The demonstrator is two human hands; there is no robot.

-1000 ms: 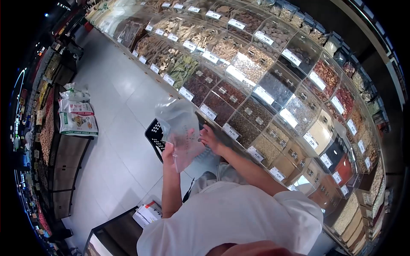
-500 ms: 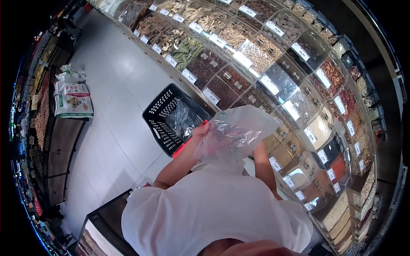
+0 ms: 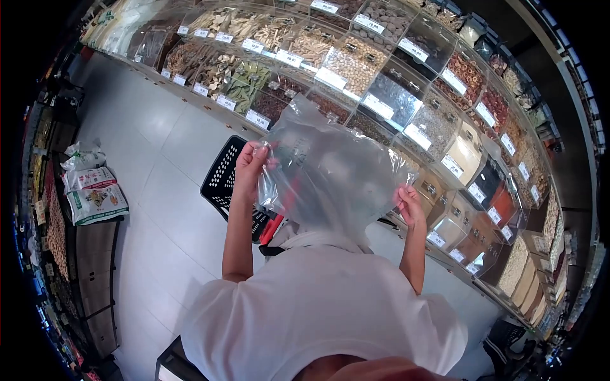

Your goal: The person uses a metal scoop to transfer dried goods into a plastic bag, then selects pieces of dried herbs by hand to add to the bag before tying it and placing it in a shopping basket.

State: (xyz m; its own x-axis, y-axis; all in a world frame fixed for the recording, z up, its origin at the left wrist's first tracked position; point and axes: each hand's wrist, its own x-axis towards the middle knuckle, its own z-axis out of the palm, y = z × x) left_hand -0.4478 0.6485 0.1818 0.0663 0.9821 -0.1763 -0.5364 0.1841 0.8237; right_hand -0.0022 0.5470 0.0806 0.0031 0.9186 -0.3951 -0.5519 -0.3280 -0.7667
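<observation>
I have both hands up in front of the white shirt (image 3: 330, 305), which fills the 6 o'clock side. Between them is a big see-through plastic bag (image 3: 337, 171), right in the middle and spread out wide. My left grip (image 3: 251, 162), toward 10 o'clock, is closed tight on one side of the bag. My right grip (image 3: 408, 202), at 3 o'clock, pinches the other side. A loose bit of the bag pokes up toward 12 o'clock.

Just past my left grip, toward 9 o'clock, a black basket (image 3: 219, 173) with lots of little holes sits low down. Its red handle (image 3: 272, 228) shows toward 7 o'clock, partly behind the bag.

Clear boxes of dry food (image 3: 410, 98) stretch from 10 o'clock round to 4 o'clock, with white tags (image 3: 330, 79) on them. I see green leaves (image 3: 249, 86) at 11 o'clock and red slices (image 3: 466, 75) at 2 o'clock. Far off at 9 o'clock, white sacks (image 3: 95, 198) lie on a brown stand (image 3: 95, 260), across the pale floor (image 3: 162, 209).
</observation>
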